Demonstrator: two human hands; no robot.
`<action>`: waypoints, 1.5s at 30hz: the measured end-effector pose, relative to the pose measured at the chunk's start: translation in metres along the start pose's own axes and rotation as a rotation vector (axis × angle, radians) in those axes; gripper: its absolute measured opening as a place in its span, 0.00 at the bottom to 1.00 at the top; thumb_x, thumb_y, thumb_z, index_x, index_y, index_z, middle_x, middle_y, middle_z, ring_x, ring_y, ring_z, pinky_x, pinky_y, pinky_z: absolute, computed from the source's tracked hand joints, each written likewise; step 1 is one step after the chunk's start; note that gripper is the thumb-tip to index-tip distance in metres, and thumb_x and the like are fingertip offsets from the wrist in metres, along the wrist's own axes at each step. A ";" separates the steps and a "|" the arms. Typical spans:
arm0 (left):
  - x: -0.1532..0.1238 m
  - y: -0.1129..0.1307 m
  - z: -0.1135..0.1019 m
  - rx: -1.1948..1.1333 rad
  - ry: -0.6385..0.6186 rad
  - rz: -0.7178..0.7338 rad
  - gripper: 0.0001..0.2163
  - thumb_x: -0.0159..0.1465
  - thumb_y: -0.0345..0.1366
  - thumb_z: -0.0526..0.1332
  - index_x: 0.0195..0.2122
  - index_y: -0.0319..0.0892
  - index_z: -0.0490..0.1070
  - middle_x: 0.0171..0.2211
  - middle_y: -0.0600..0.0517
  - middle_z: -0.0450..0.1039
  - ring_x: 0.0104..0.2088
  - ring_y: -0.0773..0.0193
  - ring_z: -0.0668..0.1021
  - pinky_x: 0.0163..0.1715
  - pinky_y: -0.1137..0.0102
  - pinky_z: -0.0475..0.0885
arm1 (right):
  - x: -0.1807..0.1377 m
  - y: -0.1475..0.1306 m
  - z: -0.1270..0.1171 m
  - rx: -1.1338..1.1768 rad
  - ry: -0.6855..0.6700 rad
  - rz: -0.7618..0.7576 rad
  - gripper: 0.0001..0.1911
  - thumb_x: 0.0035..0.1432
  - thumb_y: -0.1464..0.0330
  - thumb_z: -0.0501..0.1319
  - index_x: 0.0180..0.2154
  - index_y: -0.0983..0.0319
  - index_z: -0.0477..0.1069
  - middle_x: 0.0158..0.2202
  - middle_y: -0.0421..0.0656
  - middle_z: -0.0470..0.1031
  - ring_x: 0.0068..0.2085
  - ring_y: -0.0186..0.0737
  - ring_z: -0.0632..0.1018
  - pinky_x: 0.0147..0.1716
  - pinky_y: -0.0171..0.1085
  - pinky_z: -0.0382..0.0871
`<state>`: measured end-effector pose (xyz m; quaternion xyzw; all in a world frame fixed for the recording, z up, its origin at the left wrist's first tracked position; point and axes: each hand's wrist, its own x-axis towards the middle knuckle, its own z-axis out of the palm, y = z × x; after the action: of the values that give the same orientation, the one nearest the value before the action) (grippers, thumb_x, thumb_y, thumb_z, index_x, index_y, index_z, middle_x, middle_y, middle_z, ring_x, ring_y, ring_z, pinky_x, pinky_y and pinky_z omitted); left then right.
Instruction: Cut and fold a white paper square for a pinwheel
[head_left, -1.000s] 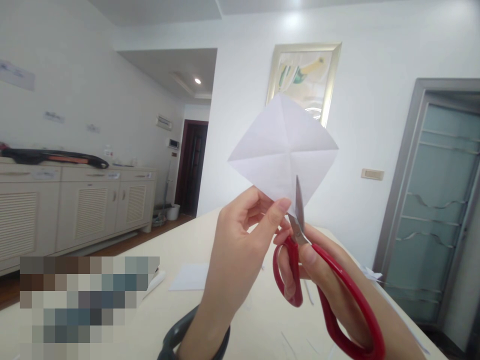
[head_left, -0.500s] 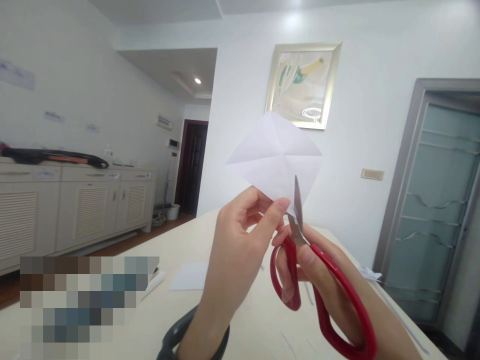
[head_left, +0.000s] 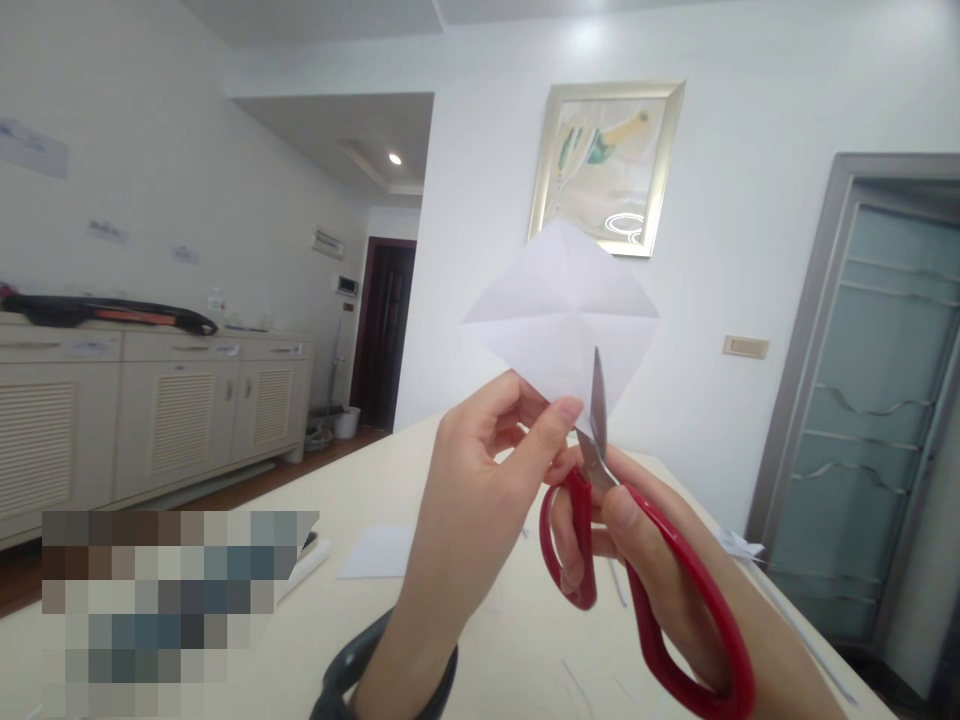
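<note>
A creased white sheet of paper (head_left: 555,290) is held up in front of me, one corner pointing up and fold lines crossing at its middle. My left hand (head_left: 495,470) pinches its lower edge between thumb and fingers. In my right hand (head_left: 637,540) are scissors (head_left: 694,600) with red handles, fingers and thumb through the loops. The blades stand partly apart around the paper's lower corner, one blade in front of the sheet. The left fingertips are close beside the blades. A dark band circles my left wrist.
On the cream table (head_left: 315,640) lie another white sheet (head_left: 379,552), thin paper strips (head_left: 576,682) and a heap of paper scraps (head_left: 739,545) at the right edge. A blurred-out patch covers the table's left. Behind stand a low cabinet (head_left: 172,430) and a glass door (head_left: 862,420).
The paper has shifted slightly to the right and tilted a little. Both hands keep nearly the same place, and the scissor blades stay around the lower corner.
</note>
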<state>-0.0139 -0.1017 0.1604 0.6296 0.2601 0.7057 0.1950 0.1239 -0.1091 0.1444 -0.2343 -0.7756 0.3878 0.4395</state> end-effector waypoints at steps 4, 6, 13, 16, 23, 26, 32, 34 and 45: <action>0.000 0.000 0.000 0.006 -0.007 -0.001 0.12 0.64 0.40 0.60 0.25 0.42 0.66 0.20 0.60 0.66 0.22 0.74 0.68 0.23 0.80 0.64 | 0.000 0.000 0.001 0.008 0.001 -0.022 0.17 0.66 0.52 0.49 0.41 0.58 0.63 0.25 0.38 0.65 0.27 0.35 0.68 0.26 0.34 0.65; 0.000 0.000 0.000 0.010 -0.010 -0.002 0.12 0.64 0.40 0.60 0.25 0.43 0.66 0.20 0.59 0.66 0.22 0.73 0.68 0.22 0.79 0.64 | -0.001 0.001 0.001 -0.001 0.001 -0.026 0.16 0.66 0.52 0.49 0.41 0.57 0.63 0.25 0.37 0.65 0.27 0.34 0.68 0.26 0.34 0.65; -0.001 0.001 0.000 0.019 -0.003 -0.003 0.11 0.64 0.39 0.60 0.26 0.42 0.67 0.22 0.59 0.66 0.22 0.73 0.66 0.21 0.78 0.62 | -0.003 0.002 0.003 -0.020 0.080 -0.035 0.15 0.67 0.54 0.49 0.41 0.57 0.64 0.24 0.37 0.66 0.26 0.34 0.69 0.26 0.33 0.66; -0.001 0.001 0.000 0.033 0.003 -0.010 0.11 0.64 0.40 0.60 0.25 0.42 0.67 0.22 0.58 0.66 0.23 0.72 0.67 0.22 0.77 0.62 | -0.001 0.002 0.002 -0.027 0.040 -0.026 0.18 0.66 0.53 0.48 0.35 0.59 0.64 0.24 0.38 0.66 0.26 0.35 0.70 0.27 0.36 0.67; -0.001 -0.001 0.000 0.042 0.000 0.016 0.11 0.65 0.40 0.60 0.26 0.43 0.66 0.22 0.60 0.66 0.23 0.73 0.66 0.22 0.77 0.61 | -0.002 -0.001 0.001 -0.035 0.031 0.011 0.21 0.66 0.52 0.49 0.28 0.59 0.62 0.25 0.39 0.67 0.26 0.35 0.69 0.27 0.36 0.66; 0.000 -0.001 0.000 0.058 -0.001 0.024 0.12 0.65 0.40 0.60 0.26 0.43 0.66 0.22 0.61 0.66 0.23 0.74 0.66 0.22 0.77 0.61 | -0.003 -0.001 0.000 -0.029 0.019 0.011 0.23 0.65 0.52 0.49 0.26 0.60 0.62 0.25 0.40 0.66 0.26 0.34 0.69 0.26 0.35 0.65; 0.000 0.000 0.001 0.030 0.012 0.029 0.13 0.65 0.39 0.60 0.24 0.43 0.65 0.20 0.61 0.63 0.22 0.74 0.66 0.21 0.77 0.61 | -0.001 0.000 -0.002 0.001 -0.024 0.008 0.21 0.65 0.51 0.49 0.28 0.59 0.62 0.24 0.38 0.65 0.24 0.33 0.67 0.25 0.35 0.63; -0.001 0.000 0.002 0.011 0.013 0.026 0.13 0.64 0.39 0.60 0.24 0.42 0.64 0.19 0.61 0.62 0.21 0.74 0.66 0.21 0.78 0.61 | 0.000 0.000 -0.002 -0.019 -0.028 0.009 0.22 0.65 0.51 0.49 0.27 0.59 0.61 0.24 0.39 0.65 0.25 0.34 0.67 0.25 0.36 0.63; 0.000 -0.001 0.002 -0.039 0.013 0.024 0.12 0.64 0.36 0.60 0.24 0.42 0.65 0.21 0.60 0.64 0.22 0.74 0.67 0.21 0.79 0.63 | -0.003 0.004 -0.003 -0.001 -0.056 0.020 0.18 0.64 0.50 0.51 0.35 0.58 0.62 0.25 0.38 0.66 0.26 0.34 0.67 0.26 0.36 0.63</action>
<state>-0.0123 -0.1013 0.1596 0.6239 0.2401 0.7171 0.1970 0.1282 -0.1082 0.1408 -0.2311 -0.7853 0.3982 0.4138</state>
